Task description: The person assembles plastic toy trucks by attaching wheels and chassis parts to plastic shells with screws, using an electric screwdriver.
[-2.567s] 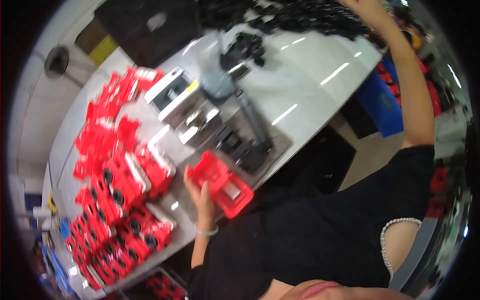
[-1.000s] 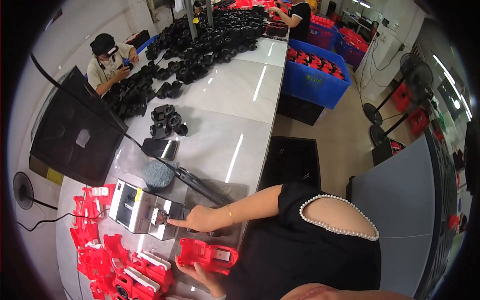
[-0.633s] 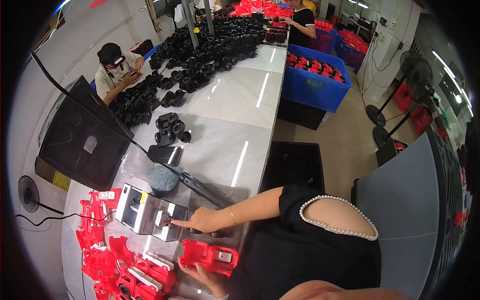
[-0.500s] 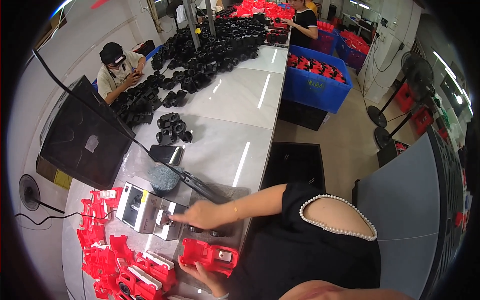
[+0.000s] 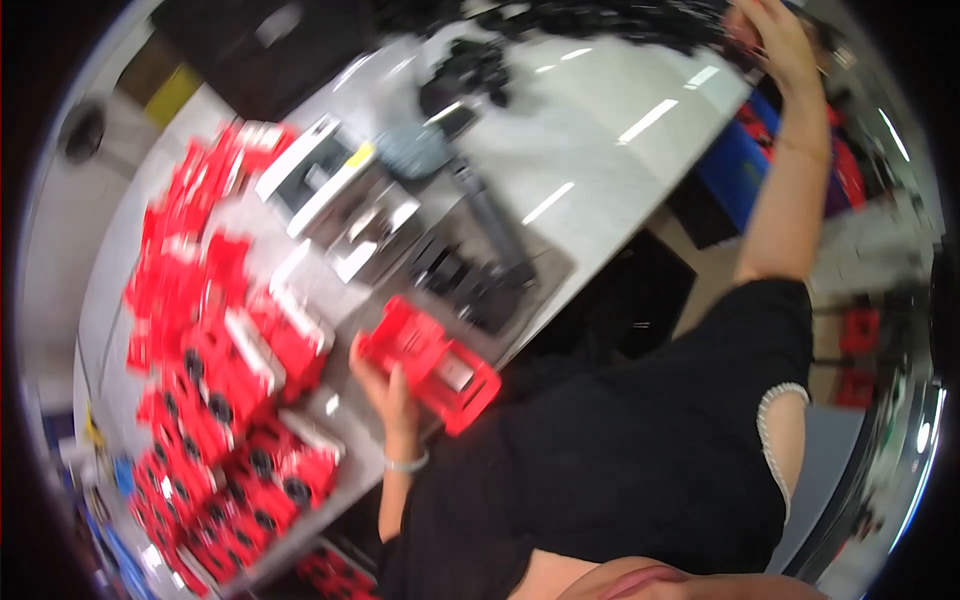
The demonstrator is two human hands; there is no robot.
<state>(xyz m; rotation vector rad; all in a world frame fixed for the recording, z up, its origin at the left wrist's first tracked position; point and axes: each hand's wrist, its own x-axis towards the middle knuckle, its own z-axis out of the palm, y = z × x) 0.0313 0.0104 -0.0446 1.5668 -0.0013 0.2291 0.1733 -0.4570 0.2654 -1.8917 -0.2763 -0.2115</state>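
Note:
My left hand [image 5: 392, 400] is closed round one end of a red plastic toy vehicle body [image 5: 425, 365] with a small pale inset, above the near table edge. Far off at the upper right, my right arm is stretched out. My right hand [image 5: 785, 45] there is smeared by motion, so its grip does not show. Beside the red body, a black toy chassis with wheels [image 5: 465, 285] lies on a grey mat [image 5: 545, 265]. A dark pen-shaped tool, looking like an electric screwdriver [image 5: 490, 215], rests next to it. A small white-and-black machine [image 5: 335, 185] stands to their left.
Red toy vehicle bodies [image 5: 190, 270] pile up along the table's left side; nearer ones [image 5: 250, 475] have black wheels. A clear bag of small greyish parts [image 5: 415, 150] lies behind the machine. Black chassis parts [image 5: 470, 75] sit farther back. A blue crate [image 5: 735, 160] stands beyond the table's right edge.
My right hand has left the machine and swung far out to the upper right. The view has turned and blurred. My left hand still holds the red body.

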